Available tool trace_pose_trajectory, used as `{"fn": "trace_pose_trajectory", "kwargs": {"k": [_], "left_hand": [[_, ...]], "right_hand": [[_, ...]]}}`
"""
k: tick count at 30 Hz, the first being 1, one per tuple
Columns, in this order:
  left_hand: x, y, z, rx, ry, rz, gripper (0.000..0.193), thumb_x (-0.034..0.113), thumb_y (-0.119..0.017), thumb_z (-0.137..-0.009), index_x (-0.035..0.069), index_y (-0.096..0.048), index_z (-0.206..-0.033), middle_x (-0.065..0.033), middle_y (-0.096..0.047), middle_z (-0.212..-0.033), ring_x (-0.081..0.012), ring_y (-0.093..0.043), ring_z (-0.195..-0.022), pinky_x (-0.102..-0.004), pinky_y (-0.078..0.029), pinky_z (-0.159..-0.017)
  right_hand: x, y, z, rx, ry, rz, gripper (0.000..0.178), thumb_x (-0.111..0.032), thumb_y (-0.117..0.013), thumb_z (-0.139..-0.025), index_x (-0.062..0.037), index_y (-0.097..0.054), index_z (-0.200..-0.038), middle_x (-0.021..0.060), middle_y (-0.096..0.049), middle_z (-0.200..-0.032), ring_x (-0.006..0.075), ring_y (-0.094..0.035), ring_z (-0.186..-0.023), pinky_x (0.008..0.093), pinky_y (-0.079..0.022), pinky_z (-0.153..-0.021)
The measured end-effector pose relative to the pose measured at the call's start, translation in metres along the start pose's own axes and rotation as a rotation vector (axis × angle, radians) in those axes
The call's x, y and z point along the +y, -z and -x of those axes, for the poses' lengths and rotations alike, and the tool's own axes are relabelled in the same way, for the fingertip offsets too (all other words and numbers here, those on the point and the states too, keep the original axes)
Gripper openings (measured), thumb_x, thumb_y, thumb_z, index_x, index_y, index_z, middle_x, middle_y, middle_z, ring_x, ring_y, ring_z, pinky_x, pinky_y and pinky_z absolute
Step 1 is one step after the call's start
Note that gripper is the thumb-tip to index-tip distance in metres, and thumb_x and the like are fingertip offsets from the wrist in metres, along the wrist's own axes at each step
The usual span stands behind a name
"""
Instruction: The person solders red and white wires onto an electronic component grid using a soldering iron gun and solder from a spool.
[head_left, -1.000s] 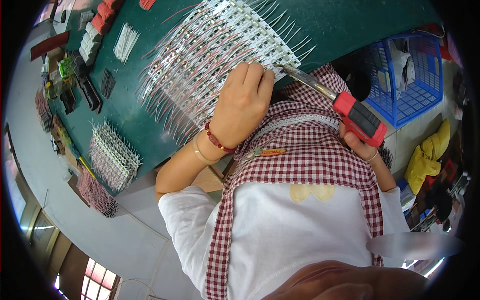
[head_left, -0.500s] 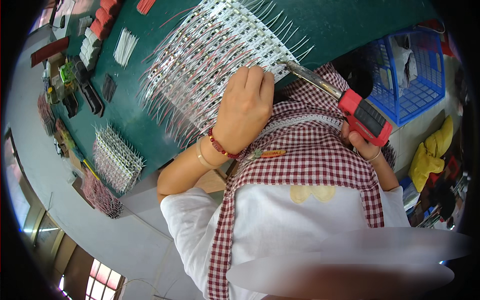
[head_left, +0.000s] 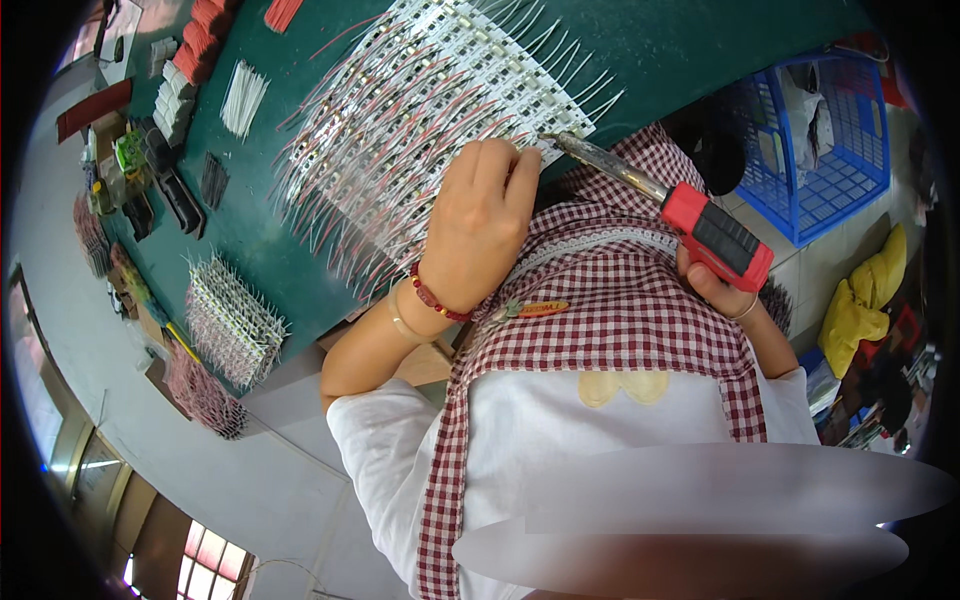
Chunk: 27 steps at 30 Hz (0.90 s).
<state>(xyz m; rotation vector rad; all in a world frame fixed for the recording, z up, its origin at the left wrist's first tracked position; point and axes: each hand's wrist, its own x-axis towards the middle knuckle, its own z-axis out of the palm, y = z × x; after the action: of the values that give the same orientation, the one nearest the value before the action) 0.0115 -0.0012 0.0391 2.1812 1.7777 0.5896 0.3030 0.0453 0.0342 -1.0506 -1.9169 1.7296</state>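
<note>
A white panel of small circuit boards (head_left: 455, 60) lies on the green table, with rows of thin red and white wires sticking out of it. My left hand (head_left: 480, 225) rests at its near edge, fingers curled together in a pinch. What the fingertips hold is hidden. Wrapped round the red and black handle of a soldering iron (head_left: 715, 235) is my right hand (head_left: 715, 287). The iron's tip meets the panel's near edge, just right of my left fingers; whether it touches a pad is too small to tell.
Bundles of white wires (head_left: 244, 98), black wires (head_left: 214, 179) and red wires (head_left: 283, 13) lie on the table's left part. Another wired panel stack (head_left: 235, 320) sits near the left edge. A blue plastic crate (head_left: 820, 150) stands at the right, with a yellow cloth (head_left: 862, 305) below it.
The soldering iron and my right hand have shifted slightly left, its tip moving left along the panel's near edge. My left hand has also moved a little left, still pinched.
</note>
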Motion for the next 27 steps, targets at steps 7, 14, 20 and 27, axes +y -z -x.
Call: {"fn": "trace_pose_trajectory", "kwargs": {"k": [7, 14, 20, 27], "left_hand": [[0.001, -0.006, 0.001, 0.041, -0.026, -0.038, 0.031, -0.005, -0.061, -0.072, -0.003, -0.063, -0.103, -0.012, -0.052, -0.087, -0.026, -0.054, -0.078, -0.0348, -0.047, -0.066], [-0.001, -0.002, 0.0, 0.066, -0.049, -0.004, 0.029, -0.001, -0.059, -0.072, -0.004, -0.062, -0.101, -0.0119, -0.051, -0.086, -0.0259, -0.053, -0.078, -0.0345, -0.046, -0.067], [-0.006, 0.0, -0.003, 0.041, -0.032, -0.002, 0.03, -0.003, -0.059, -0.071, -0.001, -0.064, -0.1, -0.0112, -0.053, -0.087, -0.0263, -0.054, -0.078, -0.0349, -0.046, -0.068], [-0.016, 0.003, -0.007, 0.053, -0.071, -0.012, 0.03, -0.002, -0.063, -0.069, 0.006, -0.066, -0.097, -0.0067, -0.054, -0.085, -0.0239, -0.054, -0.079, -0.0346, -0.042, -0.069]], "right_hand": [[0.001, -0.001, 0.0, 0.003, 0.054, 0.066, 0.018, -0.018, -0.069, -0.075, -0.001, -0.063, -0.081, 0.0069, -0.061, -0.075, 0.0185, -0.059, -0.064, 0.0288, -0.047, -0.059], [0.008, 0.0, 0.011, 0.034, -0.119, -0.105, 0.021, -0.019, -0.068, -0.076, 0.0, -0.064, -0.085, 0.0085, -0.063, -0.08, 0.0197, -0.062, -0.069, 0.029, -0.049, -0.065], [0.005, -0.001, 0.007, 0.038, -0.062, -0.071, 0.021, -0.019, -0.068, -0.077, 0.0002, -0.063, -0.083, 0.0081, -0.062, -0.078, 0.0194, -0.06, -0.068, 0.029, -0.048, -0.064], [0.003, -0.001, 0.007, 0.026, -0.119, -0.122, 0.021, -0.02, -0.069, -0.077, -0.0006, -0.063, -0.082, 0.0071, -0.061, -0.075, 0.0176, -0.059, -0.067, 0.0282, -0.047, -0.062]]}}
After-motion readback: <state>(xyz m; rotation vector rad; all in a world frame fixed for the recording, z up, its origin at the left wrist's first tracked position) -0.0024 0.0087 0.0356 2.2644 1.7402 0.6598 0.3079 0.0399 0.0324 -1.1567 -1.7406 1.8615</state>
